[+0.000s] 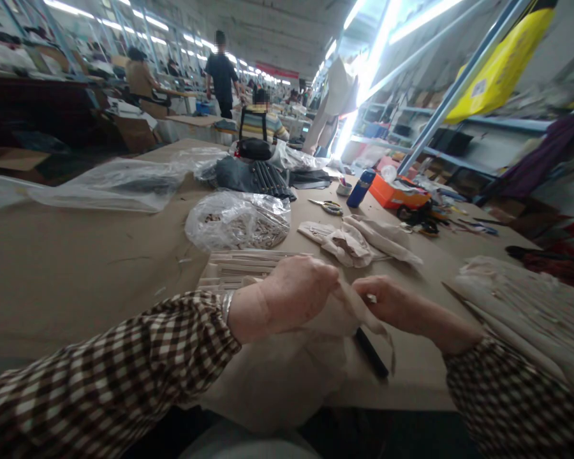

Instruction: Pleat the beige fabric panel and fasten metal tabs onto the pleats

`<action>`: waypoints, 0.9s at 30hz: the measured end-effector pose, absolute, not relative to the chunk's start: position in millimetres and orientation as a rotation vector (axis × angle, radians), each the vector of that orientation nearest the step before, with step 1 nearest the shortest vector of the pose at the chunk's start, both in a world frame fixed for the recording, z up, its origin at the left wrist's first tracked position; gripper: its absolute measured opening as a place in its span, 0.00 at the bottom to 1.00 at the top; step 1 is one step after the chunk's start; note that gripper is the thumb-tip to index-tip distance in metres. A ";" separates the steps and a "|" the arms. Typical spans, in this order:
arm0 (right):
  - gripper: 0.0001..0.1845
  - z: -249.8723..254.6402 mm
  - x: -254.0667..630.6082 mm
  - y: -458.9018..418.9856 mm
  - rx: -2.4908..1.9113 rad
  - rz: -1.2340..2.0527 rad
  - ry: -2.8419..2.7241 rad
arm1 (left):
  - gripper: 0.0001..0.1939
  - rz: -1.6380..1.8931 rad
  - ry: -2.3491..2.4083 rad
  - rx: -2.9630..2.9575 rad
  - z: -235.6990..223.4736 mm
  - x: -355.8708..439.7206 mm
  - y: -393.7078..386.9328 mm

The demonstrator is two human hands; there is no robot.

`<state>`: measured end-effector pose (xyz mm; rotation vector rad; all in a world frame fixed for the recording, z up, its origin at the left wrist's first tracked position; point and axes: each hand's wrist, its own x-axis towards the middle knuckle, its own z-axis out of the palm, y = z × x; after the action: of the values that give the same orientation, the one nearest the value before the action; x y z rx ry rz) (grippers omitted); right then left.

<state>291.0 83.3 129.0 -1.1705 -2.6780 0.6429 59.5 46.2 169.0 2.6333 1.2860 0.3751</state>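
My left hand is closed on a piece of beige fabric, which hangs over the table's front edge. A narrow strip of the same cloth runs from its fingers towards my right hand. The right fingers are pinched at this strip, and a small pale spot shows between them; I cannot make out what it is. Under the cloth lies a black bar-shaped object, partly covered. Just beyond my left hand is a stack of folded beige fabric strips.
Behind the stack sits a clear plastic bag of small beige pieces. Crumpled beige cloth, scissors, a blue bottle and an orange box stand farther back. More layered fabric lies at right. Other people are in the background.
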 end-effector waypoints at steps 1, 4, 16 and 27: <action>0.15 124.8 295.1 85.6 -1.182 0.626 -2.719 | 0.13 0.401 1.277 2.609 166.3 56.9 44.9; 0.13 126.1 302.9 86.8 -1.115 0.375 -2.730 | 0.23 0.491 1.235 2.521 161.7 45.7 44.6; 0.14 181.8 281.1 68.5 -1.015 0.307 -2.575 | 0.11 1.224 0.955 3.058 170.6 34.6 18.7; 0.28 185.9 268.2 57.7 -0.986 0.718 -2.428 | 0.14 1.122 0.689 2.340 132.8 38.2 34.8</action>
<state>268.2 57.7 185.9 -0.9858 -2.4284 0.7182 38.2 34.8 132.8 2.3404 0.6887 1.1217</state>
